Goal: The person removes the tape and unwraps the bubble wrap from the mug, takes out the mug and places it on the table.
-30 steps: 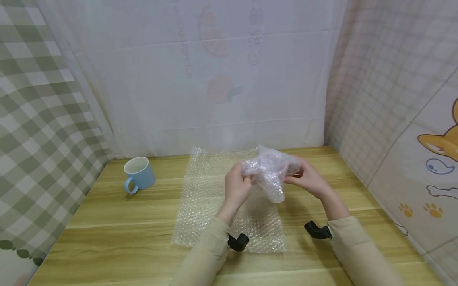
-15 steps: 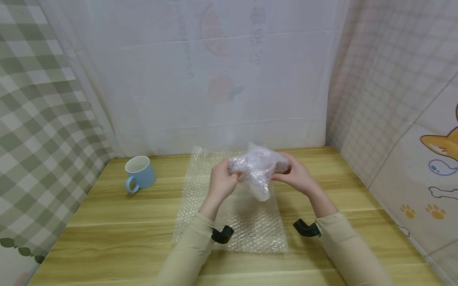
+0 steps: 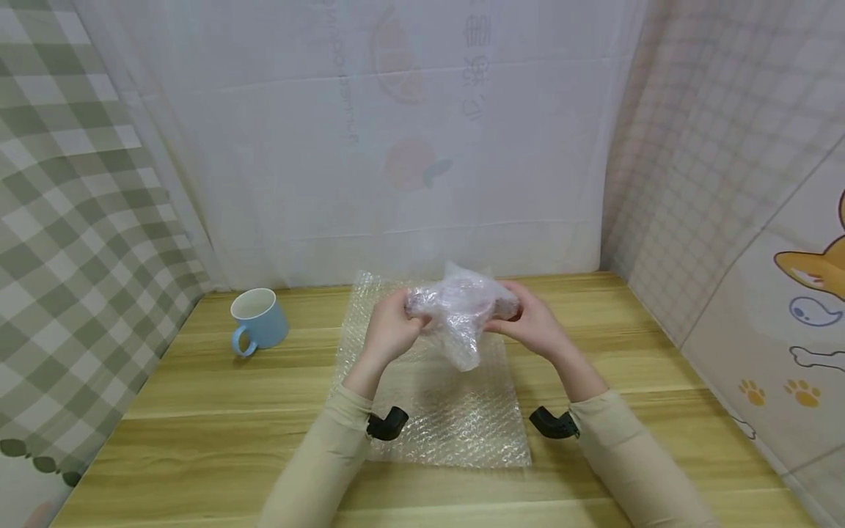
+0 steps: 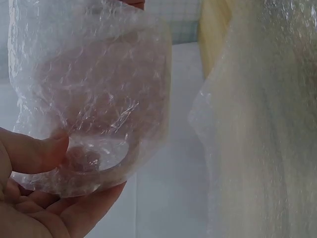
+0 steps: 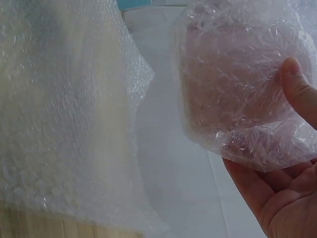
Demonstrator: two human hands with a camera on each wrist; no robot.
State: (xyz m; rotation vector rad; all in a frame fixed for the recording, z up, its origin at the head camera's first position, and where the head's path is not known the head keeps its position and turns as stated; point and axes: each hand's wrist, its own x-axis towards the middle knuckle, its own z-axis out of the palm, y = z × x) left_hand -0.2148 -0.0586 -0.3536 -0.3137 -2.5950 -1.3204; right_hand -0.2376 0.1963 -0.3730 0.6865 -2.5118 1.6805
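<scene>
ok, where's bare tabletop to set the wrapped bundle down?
Bare wood between the light blue ceramic mug and the flat bubble wrap sheet, and right of the sheet toward the wall. Crowded at centre: both hands hold the bubble-wrapped bundle there.

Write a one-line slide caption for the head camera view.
Both hands, left and right, hold a bubble-wrapped bundle above a bubble wrap sheet; blue mug stands aside.

A light-blue mug stands near the desk's far left corner; the clear bubble wrap covers pale yellow woodgrain.
</scene>
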